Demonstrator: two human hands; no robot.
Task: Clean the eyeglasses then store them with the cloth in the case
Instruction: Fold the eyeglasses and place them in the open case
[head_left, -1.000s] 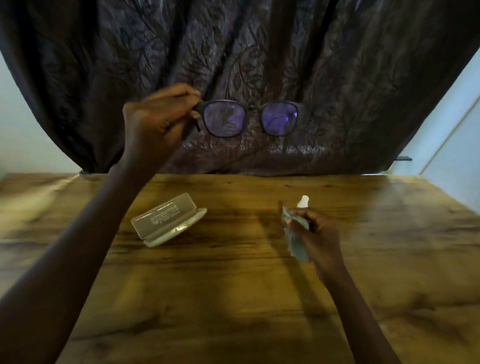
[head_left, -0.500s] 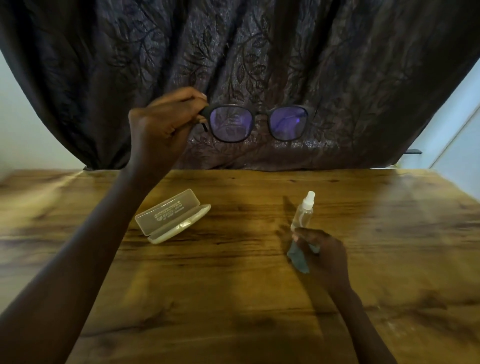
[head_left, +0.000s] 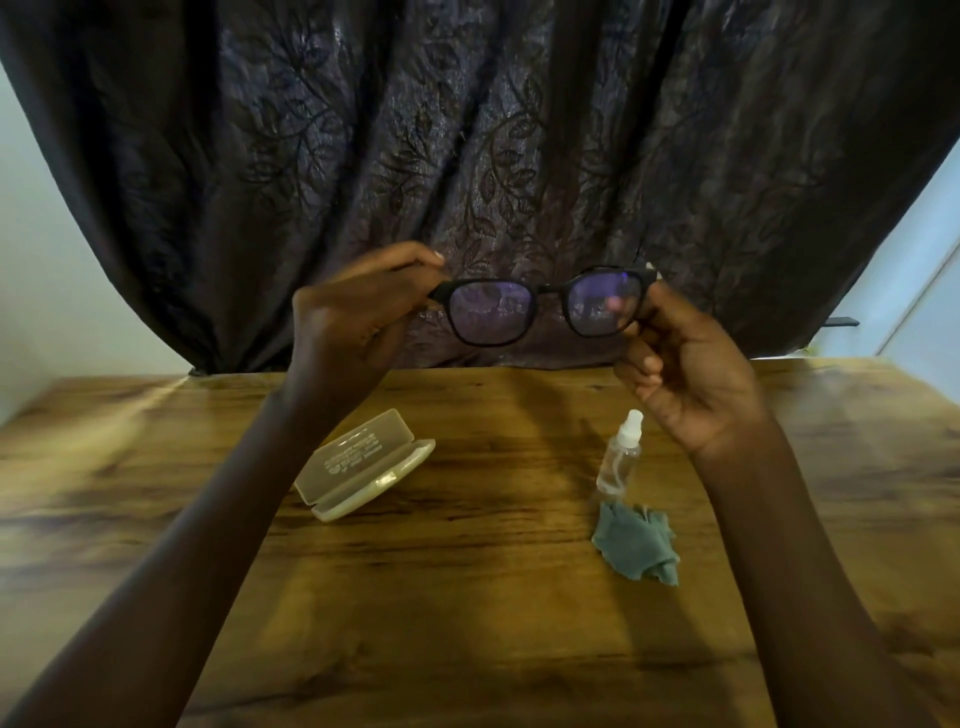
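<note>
Dark-framed eyeglasses (head_left: 540, 304) with purple-tinted lenses are held up in front of the curtain, above the table's far edge. My left hand (head_left: 348, 332) pinches the frame's left corner. My right hand (head_left: 685, 364) grips the right lens rim and corner. A crumpled teal cloth (head_left: 636, 543) lies on the table below my right hand. The beige glasses case (head_left: 363, 465) lies open on the table, left of centre, with nothing visible inside.
A small clear spray bottle (head_left: 621, 457) with a white cap stands just behind the cloth. The wooden table (head_left: 467, 623) fills the lower view. A dark leaf-patterned curtain (head_left: 467, 156) hangs behind it, with pale wall at both sides.
My right hand let go of the cloth and bottle on the table and rose to take the glasses' right side. The glasses came slightly lower and nearer.
</note>
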